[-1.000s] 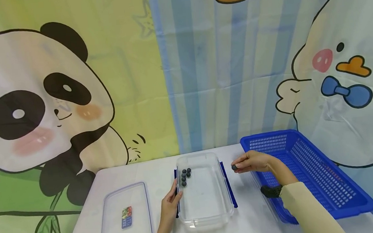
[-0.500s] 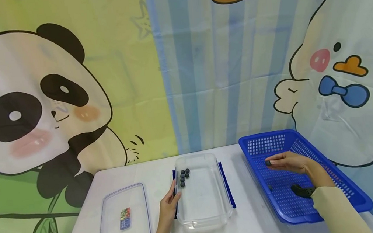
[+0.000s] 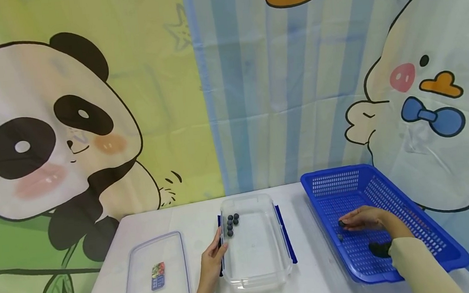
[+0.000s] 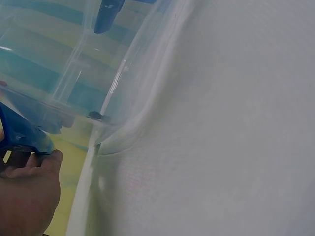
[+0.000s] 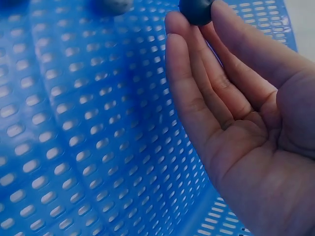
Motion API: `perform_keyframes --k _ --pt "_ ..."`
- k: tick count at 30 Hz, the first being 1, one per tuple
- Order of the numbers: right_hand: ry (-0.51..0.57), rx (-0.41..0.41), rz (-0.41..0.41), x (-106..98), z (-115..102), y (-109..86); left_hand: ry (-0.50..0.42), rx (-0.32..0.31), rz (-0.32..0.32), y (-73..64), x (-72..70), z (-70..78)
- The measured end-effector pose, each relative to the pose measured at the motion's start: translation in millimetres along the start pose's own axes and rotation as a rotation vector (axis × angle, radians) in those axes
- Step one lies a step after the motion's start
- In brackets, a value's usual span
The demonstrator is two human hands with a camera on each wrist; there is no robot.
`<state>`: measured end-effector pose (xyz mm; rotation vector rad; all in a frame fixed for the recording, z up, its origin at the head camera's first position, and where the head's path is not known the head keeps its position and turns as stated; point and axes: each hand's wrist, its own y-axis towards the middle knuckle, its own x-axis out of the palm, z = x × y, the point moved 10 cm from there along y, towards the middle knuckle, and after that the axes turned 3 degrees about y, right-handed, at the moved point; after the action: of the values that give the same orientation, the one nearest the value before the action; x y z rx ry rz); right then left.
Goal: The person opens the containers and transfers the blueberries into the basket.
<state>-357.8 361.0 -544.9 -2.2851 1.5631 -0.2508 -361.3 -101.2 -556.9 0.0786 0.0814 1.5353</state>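
In the head view a clear plastic container (image 3: 257, 251) with blue side latches stands mid-table. Several dark blueberries (image 3: 230, 227) lie in its left back part. My left hand (image 3: 211, 262) grips the container's left side, thumb by the rim; in the left wrist view its fingers (image 4: 37, 164) are at a blue latch (image 4: 22, 130). My right hand (image 3: 368, 221) is inside the blue perforated basket (image 3: 351, 266), low over its floor, pinching a blueberry (image 5: 196, 10) between thumb and fingertips. Another blueberry (image 3: 340, 237) lies near the basket's left wall, just below that hand.
A clear lid (image 3: 139, 285) with a coloured label lies flat to the left of the container. White cloth (image 3: 306, 252) covers the table between container and basket. Behind hangs a printed curtain (image 3: 248, 117). A dark band (image 3: 379, 249) is on my right wrist.
My right hand has moved right from beside the container into the basket with the blueberry pinched, then lowered there. The left hand and the container have stayed put.
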Motion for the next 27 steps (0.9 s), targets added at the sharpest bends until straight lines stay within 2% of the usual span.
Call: perform_keyframes --k 9,17,27 --pt "-0.014 0.069 0.088 -5 10 -0.1 0.029 -0.008 0.014 -0.4 -0.7 0.0" --pt "-0.028 0.086 0.153 -10 14 -1.3 0.032 -0.008 0.017 -0.7 -0.1 -1.4" --pt "-0.009 0.080 0.181 -12 15 -2.2 0.019 0.001 0.003 -1.1 0.0 -0.1"
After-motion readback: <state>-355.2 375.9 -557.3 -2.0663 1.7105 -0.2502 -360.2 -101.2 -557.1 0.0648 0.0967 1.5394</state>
